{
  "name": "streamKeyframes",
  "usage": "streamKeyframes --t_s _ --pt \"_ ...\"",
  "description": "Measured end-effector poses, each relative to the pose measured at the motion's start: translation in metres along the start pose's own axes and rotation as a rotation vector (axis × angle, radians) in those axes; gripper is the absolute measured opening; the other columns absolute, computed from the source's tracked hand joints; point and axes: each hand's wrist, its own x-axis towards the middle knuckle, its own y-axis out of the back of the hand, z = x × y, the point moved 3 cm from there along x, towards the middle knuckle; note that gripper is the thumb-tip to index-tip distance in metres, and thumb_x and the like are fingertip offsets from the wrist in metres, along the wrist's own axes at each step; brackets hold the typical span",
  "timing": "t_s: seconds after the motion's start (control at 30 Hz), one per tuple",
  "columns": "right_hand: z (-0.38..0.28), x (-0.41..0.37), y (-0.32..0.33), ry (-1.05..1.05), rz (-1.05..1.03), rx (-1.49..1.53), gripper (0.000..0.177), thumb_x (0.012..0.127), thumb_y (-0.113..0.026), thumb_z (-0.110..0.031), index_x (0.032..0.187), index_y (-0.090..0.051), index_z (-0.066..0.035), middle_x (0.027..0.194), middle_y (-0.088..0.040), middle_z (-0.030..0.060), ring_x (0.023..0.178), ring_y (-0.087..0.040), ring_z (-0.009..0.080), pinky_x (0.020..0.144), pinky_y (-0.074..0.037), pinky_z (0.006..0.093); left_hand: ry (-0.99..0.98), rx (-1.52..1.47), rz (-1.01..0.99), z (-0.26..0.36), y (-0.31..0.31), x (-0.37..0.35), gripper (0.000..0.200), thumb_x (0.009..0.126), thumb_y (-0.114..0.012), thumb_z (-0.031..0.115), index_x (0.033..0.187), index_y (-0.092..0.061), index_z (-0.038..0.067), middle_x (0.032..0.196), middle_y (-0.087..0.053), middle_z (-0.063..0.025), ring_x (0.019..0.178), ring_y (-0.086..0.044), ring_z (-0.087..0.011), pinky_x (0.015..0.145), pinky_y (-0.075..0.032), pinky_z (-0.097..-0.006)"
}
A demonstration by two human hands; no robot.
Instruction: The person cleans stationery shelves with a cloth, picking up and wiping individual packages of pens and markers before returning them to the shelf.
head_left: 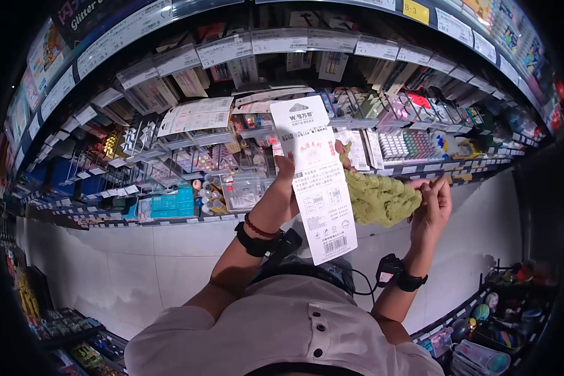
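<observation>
My left hand (286,177) is closed on a tall white packaging card (323,194), its thumb at the left edge and its fingers hidden behind. The card is tilted slightly, with a hanging slot at the top, printed text and a barcode near the bottom. With its fingertips, my right hand (433,199) pinches the right end of a crinkled green cloth (382,199). The cloth stretches left and passes behind the card, so its far end is partly hidden.
Ahead curves a stocked store shelf with price labels (280,42), pen packs, a turquoise box (172,204) and a rack of coloured markers (404,145). Tiled floor (128,263) lies below. Low shelves with goods stand at bottom left and right; a clear plastic container (480,358) sits at right.
</observation>
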Motion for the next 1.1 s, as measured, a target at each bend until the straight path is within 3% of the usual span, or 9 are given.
streamKeyframes --t_s 0.2,0.4,0.53,0.63,0.73,0.87,0.9,1.0,1.1 --pt "0.016 -0.002 0.000 -0.077 -0.196 -0.274 0.026 0.083 -0.060 -0.028 0.089 -0.049 -0.004 0.062 -0.040 -0.0064 0.048 -0.033 0.0018 0.044 -0.028 0.0166 -0.030 -0.013 -0.037 0.000 0.007 -0.002 0.102 0.057 -0.039 0.082 0.118 -0.040 0.001 0.106 -0.052 -0.0107 0.103 -0.052 -0.0224 0.089 -0.042 -0.0376" --pt "0.030 -0.001 0.001 -0.035 -0.710 -0.634 0.032 0.065 -0.075 -0.018 0.083 -0.060 0.003 0.072 -0.057 0.0002 0.065 -0.044 0.0076 0.064 -0.038 0.0203 -0.034 -0.059 -0.043 0.009 0.002 -0.014 0.100 0.061 -0.032 0.082 0.119 -0.041 0.000 0.110 -0.052 -0.0130 0.106 -0.050 -0.0240 0.091 -0.040 -0.0387" --pt "0.019 -0.001 0.006 -0.175 -0.348 -0.006 0.023 0.076 -0.064 -0.015 0.088 -0.059 0.004 0.080 -0.061 0.0066 0.080 -0.056 0.0147 0.073 -0.042 0.0242 -0.062 0.040 0.137 0.027 -0.009 -0.018 0.098 0.064 -0.029 0.083 0.112 -0.043 -0.001 0.113 -0.049 -0.0220 0.110 -0.046 -0.0329 0.095 -0.035 -0.0464" --pt "0.002 0.007 0.009 0.009 0.267 0.135 0.039 0.084 -0.052 -0.022 0.114 -0.046 0.001 0.109 -0.054 0.0130 0.095 -0.055 0.0212 0.083 -0.045 0.0348 -0.097 -0.059 0.182 0.027 -0.002 -0.018 0.090 0.072 -0.027 0.077 0.116 -0.041 0.000 0.124 -0.040 -0.0250 0.116 -0.041 -0.0358 0.096 -0.034 -0.0485" --pt "-0.012 -0.004 -0.010 0.230 0.154 0.071 0.036 0.085 -0.052 -0.020 0.113 -0.047 0.001 0.109 -0.054 0.0134 0.098 -0.055 0.0222 0.080 -0.047 0.0348 -0.060 -0.150 0.119 0.022 0.002 -0.015 0.084 0.079 -0.024 0.069 0.127 -0.032 0.001 0.131 -0.033 -0.0215 0.117 -0.040 -0.0362 0.095 -0.036 -0.0479" --pt "-0.003 -0.041 -0.101 0.611 -0.764 -0.610 0.046 0.085 -0.051 -0.036 0.109 -0.045 0.003 0.118 -0.047 0.0234 0.109 -0.045 0.0388 0.096 -0.029 0.0457 0.036 -0.223 0.140 0.007 -0.020 -0.019 0.072 0.086 -0.030 0.059 0.135 -0.022 0.007 0.134 -0.033 -0.0106 0.118 -0.041 -0.0224 0.098 -0.035 -0.0376" --pt "-0.008 -0.044 -0.136 0.633 -0.743 -0.649 0.039 0.076 -0.060 -0.024 0.104 -0.043 -0.002 0.112 -0.048 0.0215 0.104 -0.042 0.0448 0.099 -0.020 0.0497 -0.133 0.064 0.146 -0.001 -0.016 -0.027 0.068 0.088 -0.029 0.056 0.135 -0.023 0.007 0.134 -0.033 -0.0100 0.119 -0.039 -0.0206 0.099 -0.032 -0.0360" --pt "0.037 -0.048 -0.140 0.742 -0.608 -0.653 0.068 0.076 -0.055 -0.050 0.122 -0.031 -0.006 0.134 -0.028 0.0254 0.123 -0.027 0.0445 0.100 -0.018 0.0518 -0.610 0.151 0.143 -0.063 0.011 -0.023 0.062 0.091 -0.029 0.049 0.135 -0.023 0.005 0.134 -0.032 -0.0096 0.122 -0.035 -0.0201 0.102 -0.027 -0.0333" --pt "0.021 -0.023 -0.155 0.941 -0.399 -0.635 0.087 0.078 -0.034 -0.067 0.137 -0.018 -0.006 0.139 -0.018 0.0251 0.126 -0.020 0.0453 0.100 -0.020 0.0517 -0.580 0.164 0.153 -0.062 0.006 -0.018 0.061 0.092 -0.033 0.045 0.134 -0.023 0.003 0.134 -0.033 -0.0099 0.122 -0.034 -0.0209 0.103 -0.025 -0.0326"
